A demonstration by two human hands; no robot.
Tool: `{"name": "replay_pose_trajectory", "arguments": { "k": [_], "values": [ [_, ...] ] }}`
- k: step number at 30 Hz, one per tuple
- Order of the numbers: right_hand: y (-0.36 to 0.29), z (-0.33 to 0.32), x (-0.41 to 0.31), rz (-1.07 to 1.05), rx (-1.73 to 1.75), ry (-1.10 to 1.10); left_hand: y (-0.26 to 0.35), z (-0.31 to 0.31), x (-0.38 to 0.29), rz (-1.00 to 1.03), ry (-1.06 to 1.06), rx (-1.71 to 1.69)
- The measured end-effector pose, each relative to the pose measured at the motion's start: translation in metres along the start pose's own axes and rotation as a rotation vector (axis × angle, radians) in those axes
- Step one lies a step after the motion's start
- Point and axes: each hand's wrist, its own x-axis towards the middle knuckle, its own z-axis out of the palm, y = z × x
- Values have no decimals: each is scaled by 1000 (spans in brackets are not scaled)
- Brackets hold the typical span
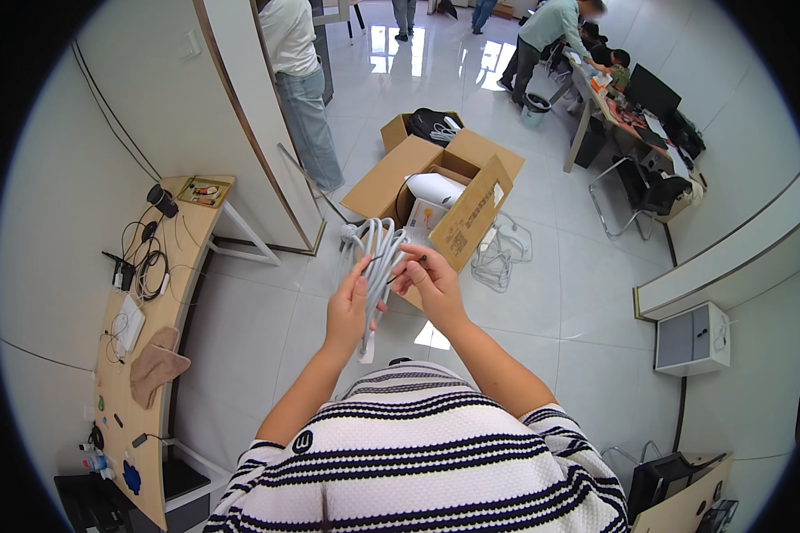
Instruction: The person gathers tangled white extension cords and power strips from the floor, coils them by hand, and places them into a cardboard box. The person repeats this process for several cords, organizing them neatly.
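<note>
A coiled light grey cable [381,256] is gripped in my left hand [348,308], its loops standing up above the fingers. My right hand [431,281] is at the coil's right side, with a thin dark tie [423,258] between thumb and fingers; part of the tie lies against the coil. Beyond my hands an open cardboard box [470,230] stands on the floor, holding a white rounded device [435,188] and a small white printed box [425,214]. More grey cable [492,270] lies on the floor right of the box.
On the left, a wooden desk [133,426] bears cables, a white device and a brown cloth [157,366]. Behind the box, a second carton [395,132] holds a black bag [430,125]. People stand farther off. A chair [647,190] and a small cabinet [693,338] are at right.
</note>
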Motion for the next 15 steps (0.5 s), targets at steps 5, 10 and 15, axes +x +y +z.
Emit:
{"name": "replay_pose_trajectory", "arguments": {
  "k": [5,10,15],
  "values": [
    [-14,1,4,-102,-289,-83,7,-2,-4,11,-41,27],
    [-20,3,4,-172,-367,-132,13,-3,-5,-19,-9,58],
    [-21,4,4,-306,-512,-231,15,-3,-5,24,46,119]
  ]
}}
